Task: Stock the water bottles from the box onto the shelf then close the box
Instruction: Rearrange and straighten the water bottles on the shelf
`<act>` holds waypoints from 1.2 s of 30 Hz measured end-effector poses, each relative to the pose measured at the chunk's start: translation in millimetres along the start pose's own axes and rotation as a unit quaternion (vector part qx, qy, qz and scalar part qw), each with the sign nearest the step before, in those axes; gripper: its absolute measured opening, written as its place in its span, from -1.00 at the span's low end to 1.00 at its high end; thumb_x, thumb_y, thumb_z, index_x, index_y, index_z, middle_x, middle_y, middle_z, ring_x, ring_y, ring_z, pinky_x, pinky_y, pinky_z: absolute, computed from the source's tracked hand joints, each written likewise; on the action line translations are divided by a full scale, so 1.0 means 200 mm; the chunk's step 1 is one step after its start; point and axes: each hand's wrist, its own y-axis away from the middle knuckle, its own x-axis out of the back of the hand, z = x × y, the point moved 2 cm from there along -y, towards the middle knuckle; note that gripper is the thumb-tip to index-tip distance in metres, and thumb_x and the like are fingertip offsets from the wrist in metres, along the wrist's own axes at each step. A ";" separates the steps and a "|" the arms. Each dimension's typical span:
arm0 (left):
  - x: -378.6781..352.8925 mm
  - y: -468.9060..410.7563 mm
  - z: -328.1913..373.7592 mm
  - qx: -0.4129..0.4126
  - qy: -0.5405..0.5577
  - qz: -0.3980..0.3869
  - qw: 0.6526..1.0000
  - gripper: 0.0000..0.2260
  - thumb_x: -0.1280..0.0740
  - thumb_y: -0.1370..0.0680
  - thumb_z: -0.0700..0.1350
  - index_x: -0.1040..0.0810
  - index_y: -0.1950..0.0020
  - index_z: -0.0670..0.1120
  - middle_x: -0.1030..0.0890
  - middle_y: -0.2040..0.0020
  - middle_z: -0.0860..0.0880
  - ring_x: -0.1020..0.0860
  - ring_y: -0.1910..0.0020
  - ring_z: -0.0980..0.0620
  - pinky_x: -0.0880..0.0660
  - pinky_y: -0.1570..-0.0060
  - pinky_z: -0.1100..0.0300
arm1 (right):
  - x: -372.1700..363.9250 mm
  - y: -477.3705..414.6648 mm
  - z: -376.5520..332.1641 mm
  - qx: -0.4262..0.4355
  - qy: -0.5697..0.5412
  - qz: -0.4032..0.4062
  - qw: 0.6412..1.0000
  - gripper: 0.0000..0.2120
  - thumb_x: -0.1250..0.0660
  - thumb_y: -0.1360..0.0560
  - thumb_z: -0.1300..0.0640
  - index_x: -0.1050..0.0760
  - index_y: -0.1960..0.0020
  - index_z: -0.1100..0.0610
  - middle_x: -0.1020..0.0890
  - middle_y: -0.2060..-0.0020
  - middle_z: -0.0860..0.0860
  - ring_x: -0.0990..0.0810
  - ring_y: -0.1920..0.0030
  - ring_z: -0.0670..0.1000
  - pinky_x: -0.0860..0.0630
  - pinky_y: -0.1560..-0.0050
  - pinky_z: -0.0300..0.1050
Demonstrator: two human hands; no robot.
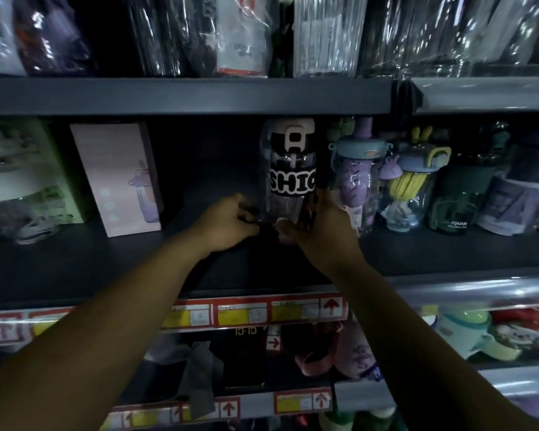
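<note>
Our right grip (321,234) closes round the foot of the black-banded clear plastic water bottle (291,181); our left grip (227,220) curls there too, hold unclear. It stands just left of the wrapped purple bottle (355,181). We should set it square, label forward, before releasing.

Pink carton (119,178) standing upright, green carton (44,169) just beside it, red-and-yellow price tags (240,314), plastic-wrapped packs (330,35) above
</note>
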 end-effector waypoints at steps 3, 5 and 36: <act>-0.04 0.00 -0.01 -0.012 0.033 -0.009 0.999 -0.72 -0.49 -0.50 -0.27 -0.51 0.00 0.08 -0.67 -0.04 -0.01 -0.59 0.12 0.13 -0.44 0.18 0.35 | -0.02 0.01 0.01 0.000 0.007 -0.015 1.000 -0.46 -0.50 -0.49 -0.03 -0.37 -0.36 0.06 -0.65 -0.17 0.00 -0.65 -0.11 0.00 -0.58 -0.03 -0.14; -0.06 0.02 0.00 -0.019 0.068 -0.004 0.997 -0.72 -0.48 -0.51 -0.27 -0.56 -0.03 0.09 -0.67 -0.08 0.01 -0.62 0.10 0.14 -0.48 0.11 0.33 | -0.02 0.01 0.02 -0.010 0.001 -0.012 1.000 -0.46 -0.50 -0.48 -0.06 -0.39 -0.35 0.07 -0.67 -0.13 -0.02 -0.67 -0.08 -0.01 -0.63 -0.05 -0.06; -0.16 0.39 0.17 -0.124 0.036 0.050 0.990 -0.71 -0.36 -0.61 0.14 -0.56 -0.30 0.10 -0.63 -0.17 0.21 -0.56 -0.12 0.35 -0.57 -0.12 0.25 | 0.16 0.15 -0.08 0.046 0.097 -0.076 0.991 -0.79 -0.40 -0.56 0.08 -0.56 -0.16 0.13 -0.62 0.05 -0.09 -0.64 0.07 -0.04 -0.41 0.17 -0.49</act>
